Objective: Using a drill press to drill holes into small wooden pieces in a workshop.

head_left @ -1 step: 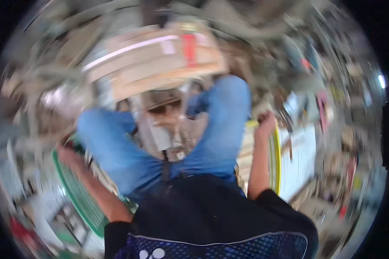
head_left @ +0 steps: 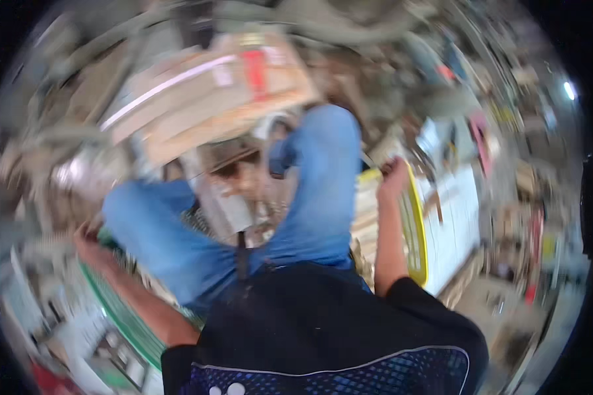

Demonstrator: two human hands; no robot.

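Motion blur smears much of the head view. At the left, a green slatted plastic basket (head_left: pixel 122 319) lies alongside my thigh. My left hand (head_left: pixel 91 245) is at its far end, its fingers too blurred to read. On the right is a yellow-rimmed plastic basket (head_left: pixel 418 230) with pale wood-coloured pieces (head_left: pixel 367 227) inside. My right hand (head_left: pixel 394 176) is closed at the far end of its rim, seemingly gripping it. My legs in blue jeans (head_left: pixel 326 178) are bent between the two baskets.
Ahead of my knees is a wooden bench or box (head_left: pixel 211 99) with a red strip (head_left: pixel 254 76) on it. A white panel (head_left: pixel 453 217) lies right of the yellow basket. Blurred clutter surrounds me, with a pink item (head_left: pixel 480 141) at the right.
The view has swung, so the wooden bench and my knees sit further left and look more tilted. Both hands remain at the baskets' far ends.
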